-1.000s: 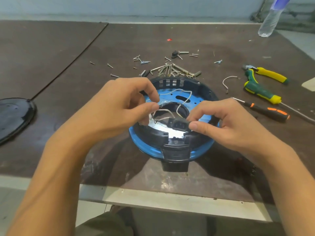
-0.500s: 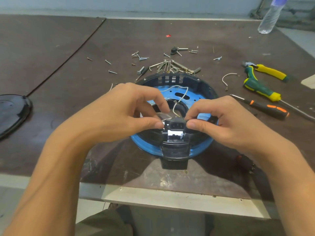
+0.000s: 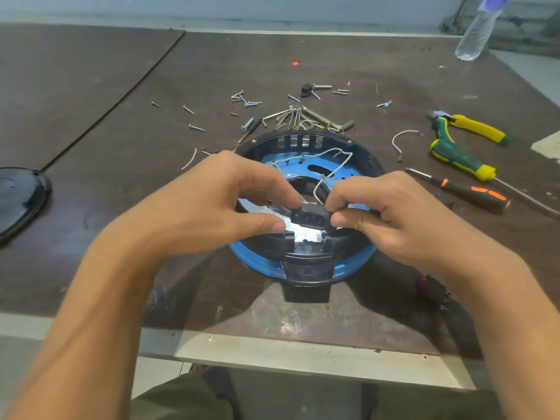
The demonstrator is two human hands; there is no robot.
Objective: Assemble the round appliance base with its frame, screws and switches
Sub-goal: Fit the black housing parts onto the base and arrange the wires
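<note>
The round appliance base (image 3: 306, 262), blue with a black frame, lies on the table near its front edge. Inside it, a small black socket part (image 3: 309, 216) with white wires (image 3: 336, 168) sits just behind the frame's front notch. My left hand (image 3: 218, 204) pinches the socket's left side between thumb and fingers. From the other side my right hand (image 3: 385, 210) pinches its right edge. Loose screws (image 3: 245, 100) lie scattered behind the base.
A bunch of hex keys (image 3: 306, 118) lies behind the base. Yellow-green pliers (image 3: 460, 147) and an orange-black screwdriver (image 3: 472, 192) lie to the right, near a loose wire (image 3: 403, 140). A black round cover (image 3: 18, 198) sits far left; a plastic bottle (image 3: 475, 31) stands back right.
Both hands have closed in on the black socket part and brought it down toward the front notch of the frame. The camera view has shifted slightly.
</note>
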